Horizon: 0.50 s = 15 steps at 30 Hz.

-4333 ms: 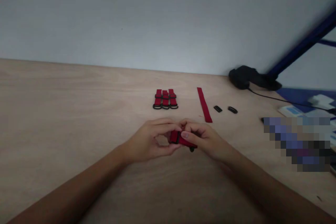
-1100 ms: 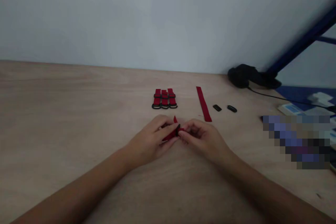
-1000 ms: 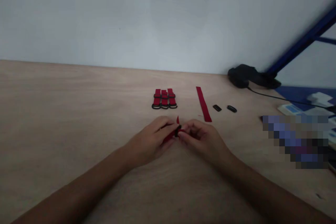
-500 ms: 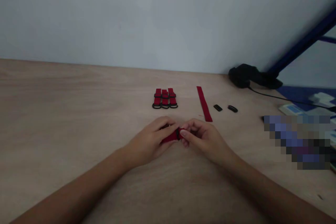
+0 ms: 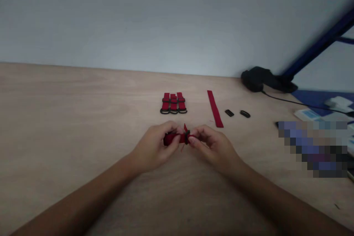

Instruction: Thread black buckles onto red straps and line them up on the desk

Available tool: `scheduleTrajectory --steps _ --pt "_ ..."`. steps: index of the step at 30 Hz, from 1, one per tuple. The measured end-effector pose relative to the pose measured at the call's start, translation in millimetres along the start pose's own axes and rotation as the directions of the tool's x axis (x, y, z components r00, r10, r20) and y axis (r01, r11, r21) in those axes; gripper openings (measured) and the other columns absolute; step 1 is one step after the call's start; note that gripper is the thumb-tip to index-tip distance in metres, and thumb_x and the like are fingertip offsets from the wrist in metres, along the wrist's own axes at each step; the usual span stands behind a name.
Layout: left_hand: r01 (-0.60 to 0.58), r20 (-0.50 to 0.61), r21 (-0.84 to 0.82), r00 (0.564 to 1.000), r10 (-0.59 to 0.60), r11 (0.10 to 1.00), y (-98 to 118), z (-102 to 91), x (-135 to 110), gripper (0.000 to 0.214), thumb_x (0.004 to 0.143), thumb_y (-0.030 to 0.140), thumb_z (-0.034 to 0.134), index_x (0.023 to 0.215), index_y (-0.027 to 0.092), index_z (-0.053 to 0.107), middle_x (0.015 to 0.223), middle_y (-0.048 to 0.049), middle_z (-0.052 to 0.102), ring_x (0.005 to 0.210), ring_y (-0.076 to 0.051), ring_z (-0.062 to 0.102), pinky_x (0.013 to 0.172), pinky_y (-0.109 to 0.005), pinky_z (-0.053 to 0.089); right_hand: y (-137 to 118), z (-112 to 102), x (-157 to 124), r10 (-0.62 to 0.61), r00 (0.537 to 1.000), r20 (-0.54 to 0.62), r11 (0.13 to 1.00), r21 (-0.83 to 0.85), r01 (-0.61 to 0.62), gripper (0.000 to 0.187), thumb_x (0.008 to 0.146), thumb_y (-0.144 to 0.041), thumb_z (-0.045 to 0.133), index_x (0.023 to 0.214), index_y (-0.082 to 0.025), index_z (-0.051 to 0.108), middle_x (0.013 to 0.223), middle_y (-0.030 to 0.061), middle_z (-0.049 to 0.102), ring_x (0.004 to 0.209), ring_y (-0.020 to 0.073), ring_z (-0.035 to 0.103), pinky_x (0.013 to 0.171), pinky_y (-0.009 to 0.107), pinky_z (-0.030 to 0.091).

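Observation:
A red webbing strap [image 5: 172,139] with a black slide buckle [image 5: 187,137] is held between my hands, just above the table. My left hand [image 5: 155,145] pinches the strap with thumb and fingers, to the left of the buckle. On the other side, my right hand [image 5: 214,143] is closed at the buckle, thumb against the strap beside it. A short red end sticks up past the buckle, and a thin loose thread hangs below. My fingers partly hide the strap.
Beyond my hands lie three finished-looking red straps [image 5: 173,103] with black buckles and rings. To their right are a flat red strip [image 5: 215,110], a black slide buckle [image 5: 229,113] and a black ring [image 5: 245,114]. A black corded device [image 5: 262,79] sits at the back right.
My left hand has shifted its grip slightly left, showing more of the strap. A red end now stands up at the buckle. My right hand has barely moved.

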State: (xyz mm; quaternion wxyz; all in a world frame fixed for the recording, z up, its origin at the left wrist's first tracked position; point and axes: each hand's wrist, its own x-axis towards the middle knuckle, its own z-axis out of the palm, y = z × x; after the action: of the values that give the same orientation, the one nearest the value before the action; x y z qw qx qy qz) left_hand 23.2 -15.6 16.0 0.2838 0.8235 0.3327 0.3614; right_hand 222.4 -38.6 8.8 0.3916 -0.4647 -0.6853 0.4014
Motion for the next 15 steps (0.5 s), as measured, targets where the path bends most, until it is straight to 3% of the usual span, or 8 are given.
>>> scheduleTrajectory --steps 3,6,9,15 --pt "-0.017 0.011 0.037 1.000 0.016 0.999 0 -0.3 2 0.010 0.085 0.012 0.056 0.090 0.017 0.063 0.080 -0.0007 0.067 0.064 -0.011 0.057 0.061 -0.022 0.048 2 1 -1 0.005 0.999 0.040 0.999 0.045 -0.007 0.010 0.090 -0.029 0.055 0.088 -0.019 0.058 0.083 0.0021 0.062 0.076 0.0144 0.060 0.068 0.024 0.049" --pt "-0.138 0.006 0.047 0.990 0.138 0.989 -3 -1.7 2 0.007 0.086 0.014 0.058 0.089 0.017 0.064 0.096 -0.0061 0.067 0.087 -0.016 0.062 0.078 -0.028 0.052 4 1 -2 0.012 0.998 0.059 0.995 0.095 -0.017 0.011 0.090 -0.030 0.055 0.089 -0.020 0.057 0.084 0.0019 0.060 0.076 0.0140 0.058 0.067 0.024 0.048" --pt "-0.212 -0.010 0.082 0.977 0.214 0.974 -7 -4.0 1 0.016 0.086 0.015 0.059 0.101 0.017 0.063 0.109 -0.0104 0.063 0.104 -0.020 0.059 0.090 -0.036 0.051 5 1 -3 0.010 0.997 0.071 0.996 0.090 -0.016 0.011 0.091 -0.030 0.055 0.089 -0.020 0.057 0.082 0.0014 0.059 0.074 0.0131 0.057 0.065 0.023 0.046" --pt "-0.293 0.058 0.081 0.956 0.289 0.953 -11 -4.0 -1 0.032 0.088 0.022 0.060 0.120 0.020 0.061 0.114 -0.0113 0.064 0.105 -0.020 0.061 0.088 -0.036 0.055 4 1 -1 0.058 0.995 0.077 0.982 0.173 -0.071 0.015 0.090 -0.034 0.057 0.087 -0.019 0.056 0.076 0.0004 0.059 0.070 0.0135 0.058 0.067 0.026 0.047"
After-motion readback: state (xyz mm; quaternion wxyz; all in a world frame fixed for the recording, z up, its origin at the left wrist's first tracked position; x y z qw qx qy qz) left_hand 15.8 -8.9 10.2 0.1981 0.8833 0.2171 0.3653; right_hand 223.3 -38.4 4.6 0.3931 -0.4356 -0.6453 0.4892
